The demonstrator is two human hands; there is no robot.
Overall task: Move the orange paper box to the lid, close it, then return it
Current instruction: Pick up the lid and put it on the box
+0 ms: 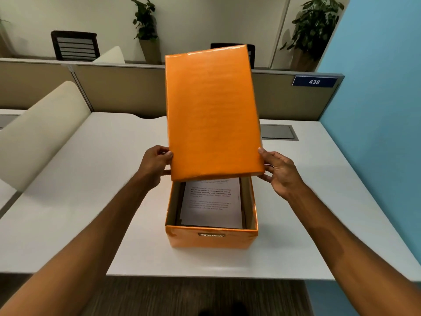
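step: closing. lid [213, 112] is in the air over the box [211, 238], not yet seated.
box: sits on the white surface [91, 179] near its front edge, open top, slot handle on the near wall facing the camera.
contents: printed sheets [210, 204] lie flat inside, below the rim as far as I can see; far half of the box is hidden behind the lid.
lid: tilted, near edge low and just above the box's far half, far edge raised toward the partition. top face toward the camera.
left hand [155, 167]: gripping the lid's near-left corner, thumb on top, fingers underneath.
right hand [281, 172]: at the near-right corner, thumb tip on the lid's edge, fingers spread below; looks more like a steadying touch than a full grip, can't tell for sure.
alignment: the lid's long axis runs roughly along the box's, but it looks twisted a little off square.
do it well: level the lid first, square it over all four walls, bring it toward the near wall, then lower straight down.
seat: press both long sides evenly; skirt should go outside the walls, not catch on a rim.
risk: thin paper walls will likely bow if one corner goes down first.
after: carry by the base or the handle slots, not by the lid.
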